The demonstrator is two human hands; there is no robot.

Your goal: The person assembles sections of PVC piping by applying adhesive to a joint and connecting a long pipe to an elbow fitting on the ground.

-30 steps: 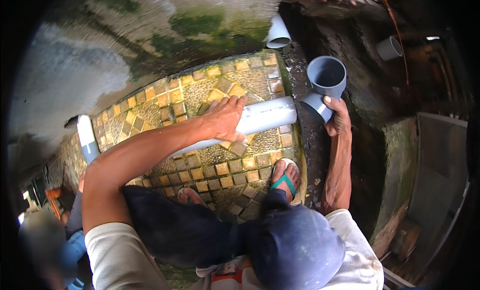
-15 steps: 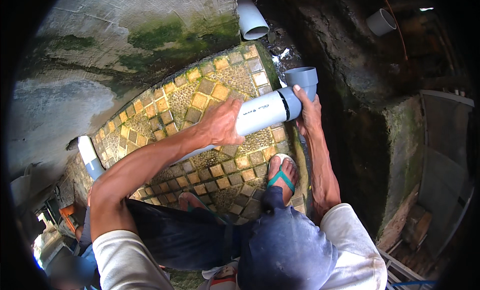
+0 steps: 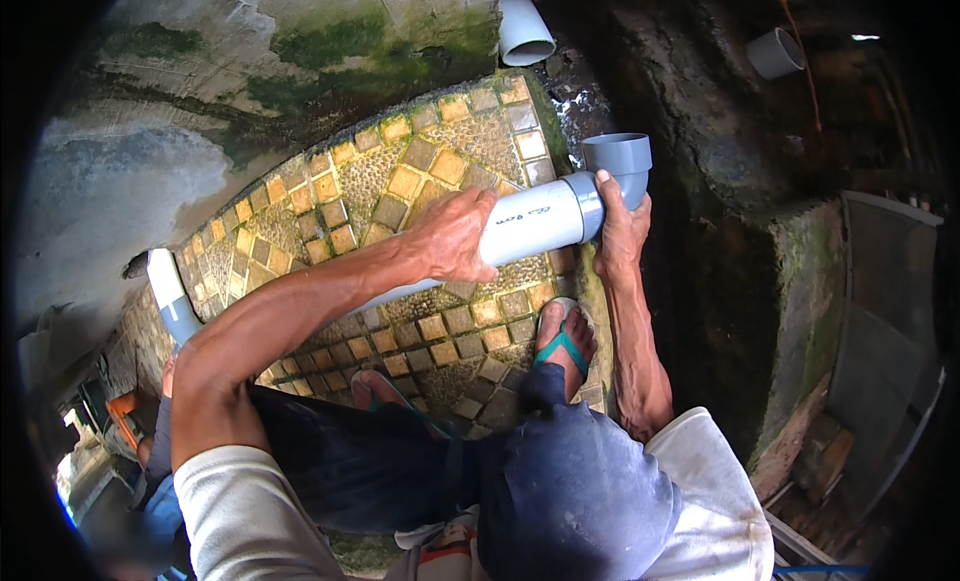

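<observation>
A long white PVC pipe [image 3: 530, 224] slants across my front, with dark handwriting near its right end. My left hand [image 3: 455, 236] is closed around it from above, left of the writing. A grey pipe elbow [image 3: 622, 166] sits on the pipe's right end, its open mouth turned up and away from me. My right hand [image 3: 624, 224] grips the elbow, thumb on the near face and fingers mostly hidden behind. My left forearm covers part of the pipe; at far left a grey bend [image 3: 180, 321] joins a white pipe stub [image 3: 163, 273] by the wall.
Patterned tiles [image 3: 430, 176] lie under the pipe, beside a mossy concrete wall [image 3: 330, 41]. A dark channel runs along the right. Another open white pipe [image 3: 525, 31] sticks out at the top, a grey pipe end [image 3: 775, 54] at upper right. Another person is partly visible at lower left.
The dark band between pipe and elbow no longer shows; the elbow's grey collar now meets the white pipe. Elbow and right hand appear slightly farther right.
</observation>
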